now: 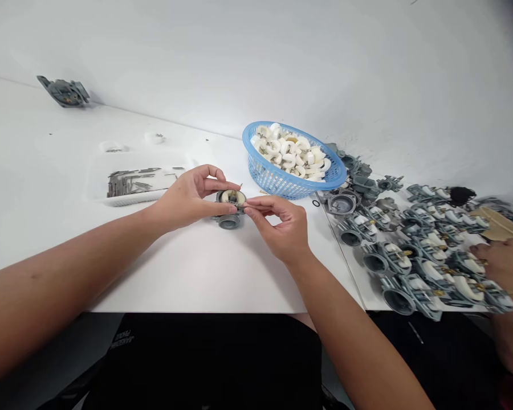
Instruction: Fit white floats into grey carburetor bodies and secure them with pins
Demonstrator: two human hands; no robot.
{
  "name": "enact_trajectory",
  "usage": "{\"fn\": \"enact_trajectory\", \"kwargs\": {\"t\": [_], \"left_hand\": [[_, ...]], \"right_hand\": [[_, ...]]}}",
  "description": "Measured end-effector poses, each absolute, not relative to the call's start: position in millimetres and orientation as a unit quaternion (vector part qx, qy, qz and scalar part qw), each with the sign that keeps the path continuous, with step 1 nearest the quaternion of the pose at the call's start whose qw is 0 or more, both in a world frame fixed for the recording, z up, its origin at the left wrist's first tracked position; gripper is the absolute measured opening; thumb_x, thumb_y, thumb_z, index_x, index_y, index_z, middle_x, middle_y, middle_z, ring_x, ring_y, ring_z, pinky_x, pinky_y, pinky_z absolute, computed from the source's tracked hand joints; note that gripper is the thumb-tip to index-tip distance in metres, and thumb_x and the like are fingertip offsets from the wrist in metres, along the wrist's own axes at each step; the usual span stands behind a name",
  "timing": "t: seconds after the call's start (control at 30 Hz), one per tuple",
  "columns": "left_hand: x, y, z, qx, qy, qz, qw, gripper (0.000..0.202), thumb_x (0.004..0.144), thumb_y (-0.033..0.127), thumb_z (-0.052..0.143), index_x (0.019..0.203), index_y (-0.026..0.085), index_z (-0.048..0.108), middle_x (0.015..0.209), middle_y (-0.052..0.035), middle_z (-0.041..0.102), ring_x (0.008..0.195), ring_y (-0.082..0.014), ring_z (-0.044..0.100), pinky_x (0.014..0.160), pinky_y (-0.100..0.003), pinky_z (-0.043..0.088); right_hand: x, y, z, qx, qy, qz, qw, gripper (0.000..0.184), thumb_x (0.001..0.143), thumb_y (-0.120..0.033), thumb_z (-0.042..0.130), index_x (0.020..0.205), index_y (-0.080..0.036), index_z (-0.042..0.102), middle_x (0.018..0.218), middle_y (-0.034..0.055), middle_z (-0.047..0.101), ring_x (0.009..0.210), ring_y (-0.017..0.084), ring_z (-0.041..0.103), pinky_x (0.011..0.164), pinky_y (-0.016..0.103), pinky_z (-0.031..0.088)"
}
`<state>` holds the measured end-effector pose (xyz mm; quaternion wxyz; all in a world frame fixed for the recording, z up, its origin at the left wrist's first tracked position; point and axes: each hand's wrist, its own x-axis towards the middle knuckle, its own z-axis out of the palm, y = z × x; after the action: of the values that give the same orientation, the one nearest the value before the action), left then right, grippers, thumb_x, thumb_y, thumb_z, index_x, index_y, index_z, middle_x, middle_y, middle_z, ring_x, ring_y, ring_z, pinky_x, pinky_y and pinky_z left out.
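Note:
A grey metal carburetor (229,220) with a white float (239,197) in its open bowl rests on the white table in front of me. Around its left side and back my left hand (195,195) is closed, thumb in front and fingers behind. My right hand (281,222) is at the carburetor's right edge, thumb and forefinger pinched together. Whatever lies between those fingertips is too small and too covered to make out. Thin metal stands up beside the float near my left fingertips.
A blue basket (290,185) heaped with white floats stands behind my hands. On the left, a clear tray (96,182) holds thin metal pins. Several carburetors (395,256) crowd the right, where another person's hand (507,265) reaches in. One carburetor (66,93) sits far left; a black O-ring (316,203) lies near the basket.

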<state>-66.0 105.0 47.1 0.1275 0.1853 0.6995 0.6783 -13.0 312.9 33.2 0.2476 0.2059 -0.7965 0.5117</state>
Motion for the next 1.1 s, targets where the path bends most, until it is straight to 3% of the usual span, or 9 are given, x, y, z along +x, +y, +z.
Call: {"fn": "enact_trajectory", "kwargs": {"t": [0.6, 1.1], "left_hand": [[-68.8, 105.7, 44.1, 0.195, 0.684, 0.690, 0.136, 0.052, 0.063, 0.027, 0.092, 0.095, 0.021, 0.051, 0.120, -0.0122, 0.073, 0.111, -0.0285, 0.067, 0.085, -0.042, 0.055], [-68.7, 105.2, 43.7, 0.200, 0.686, 0.686, 0.139, 0.052, 0.063, 0.027, 0.091, 0.095, 0.021, 0.050, 0.121, -0.0111, 0.073, 0.106, -0.0267, 0.069, 0.083, -0.041, 0.056]], "right_hand": [[-14.0, 314.4, 32.6, 0.189, -0.804, 0.507, 0.246, 0.011, 0.087, -0.027, 0.074, 0.096, -0.022, 0.074, 0.090, 0.0015, 0.078, 0.085, 0.018, 0.076, 0.073, 0.029, 0.062], [-11.9, 311.0, 32.2, 0.200, -0.808, 0.486, 0.264, 0.011, 0.085, -0.018, 0.073, 0.095, -0.023, 0.073, 0.092, -0.0006, 0.077, 0.086, 0.016, 0.075, 0.074, 0.027, 0.059]]}}
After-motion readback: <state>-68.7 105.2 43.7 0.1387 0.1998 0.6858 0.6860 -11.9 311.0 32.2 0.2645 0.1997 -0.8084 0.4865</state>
